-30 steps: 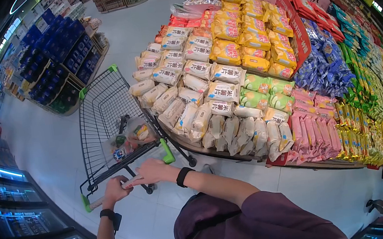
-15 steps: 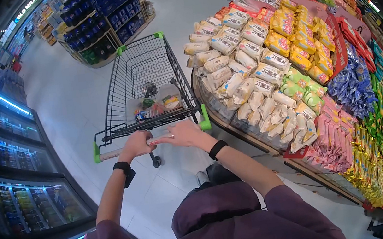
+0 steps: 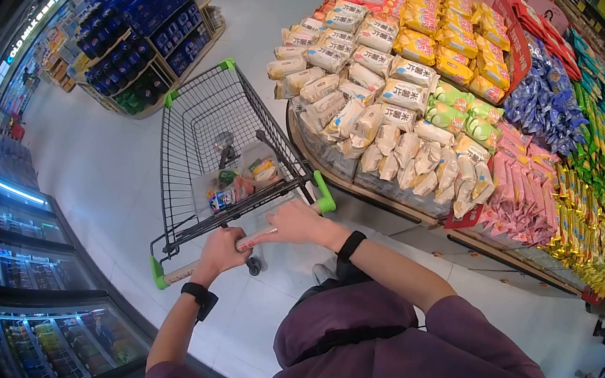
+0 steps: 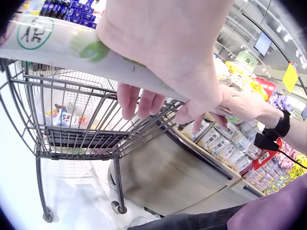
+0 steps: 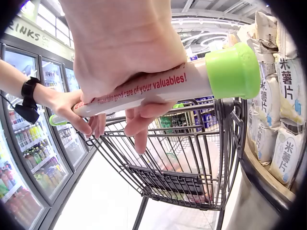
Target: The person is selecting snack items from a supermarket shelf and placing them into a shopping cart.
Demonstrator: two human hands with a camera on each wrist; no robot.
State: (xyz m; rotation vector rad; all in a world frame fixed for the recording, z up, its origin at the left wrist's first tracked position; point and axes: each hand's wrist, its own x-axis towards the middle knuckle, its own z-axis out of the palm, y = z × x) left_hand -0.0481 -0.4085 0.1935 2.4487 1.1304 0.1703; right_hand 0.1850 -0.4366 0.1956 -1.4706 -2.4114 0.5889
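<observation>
Both hands are on the handle (image 3: 180, 275) of a black wire shopping cart (image 3: 163, 177) with green corner caps. My left hand (image 3: 221, 253) grips the bar near its middle, and in the left wrist view its fingers show below the bar. Close beside it, the right hand (image 3: 298, 224) holds the bar toward the green end cap (image 5: 232, 71). Red lettering on the handle shows under the right palm in the right wrist view, with fingers curled beneath. Inside the cart, near the handle, lie several colourful packages (image 3: 223, 197) in something clear.
A curved display of white snack packs (image 3: 404, 93) and yellow packs (image 3: 417, 46) stands close along the cart's right side. Lit glass-door coolers (image 3: 47, 284) line the left. Ahead is a shelf of blue drinks (image 3: 167, 35), with pale tiled floor (image 3: 111, 160) between.
The head view has swung, so the cart and snack display first shifted right, then slightly left. Both hands stay on the handle.
</observation>
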